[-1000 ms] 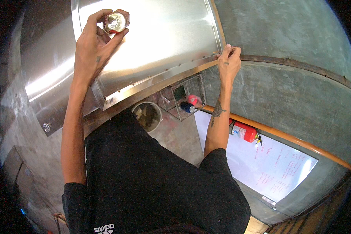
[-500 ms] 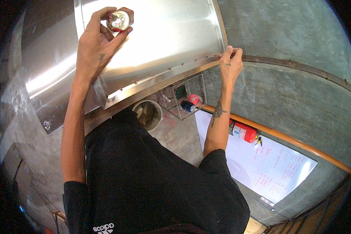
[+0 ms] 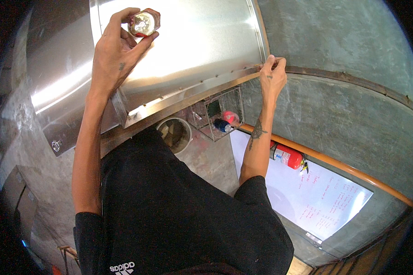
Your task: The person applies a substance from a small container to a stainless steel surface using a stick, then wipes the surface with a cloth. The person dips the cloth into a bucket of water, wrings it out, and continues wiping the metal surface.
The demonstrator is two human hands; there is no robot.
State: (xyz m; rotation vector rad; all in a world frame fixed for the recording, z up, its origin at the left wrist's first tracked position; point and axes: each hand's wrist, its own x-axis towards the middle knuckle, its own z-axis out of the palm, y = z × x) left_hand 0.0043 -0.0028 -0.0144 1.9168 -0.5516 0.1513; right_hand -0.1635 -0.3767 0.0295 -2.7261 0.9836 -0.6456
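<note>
My left hand [image 3: 114,57], raised at the upper left, has its thumb and fingers wrapped round the sides of a small red-sided container [image 3: 144,23]. The container's round, shiny end faces me; its contents, if any, cannot be made out. Behind it spreads a bright sheet-metal surface [image 3: 202,41] with rivets or screws along its edge strip. My right hand [image 3: 273,75] is at the sheet's right corner, thumb and fingers pinched together. Whatever those fingertips hold, if anything, is too small to name.
Below the metal edge are a round bucket [image 3: 188,147] and a wire rack [image 3: 241,98] with a dark blue bottle [image 3: 221,125]. A red fire extinguisher [image 3: 289,156] overlaps a whiteboard [image 3: 307,201] at the right. A grey concrete wall [image 3: 344,105] rises beside my right arm.
The container has turned slightly in my left hand, showing more of its red side. My right hand stays pinched at the sheet's corner. The whole view has shifted a little.
</note>
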